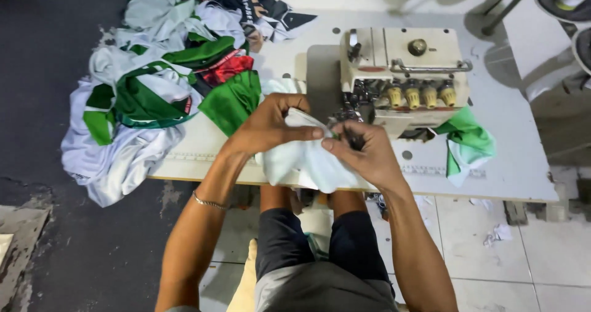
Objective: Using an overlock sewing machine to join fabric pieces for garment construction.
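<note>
Nearest the camera, in front of the cream sewing machine (403, 78), both hands meet on a bunched white fabric piece (305, 161) at the table's front edge. The left hand (268, 124) curls over the top of the bundle and grips it; the right hand (363, 152) pinches a fold of the same cloth between thumb and fingertips, close to the machine's needle area. Neither hand is free. The cloth hangs partly over the edge above the person's knees, and its leading fold does not appear to be under the presser foot yet, so the seam on this piece looks not yet started, though the fingers hide the exact spot.

Right of the machine a green and white piece (468, 142) lies loose on the white table (511, 176), perhaps already through. Left of the machine, farther back, a large heap of garments (154, 90) in white, green, red and black spills off the table end; it looks like the bulk of the work, sewn or unsewn I cannot tell.

No packages or signs show. A small red label strip sits on the machine's face, and a printed ruler strip runs along the table's front edge.
</note>
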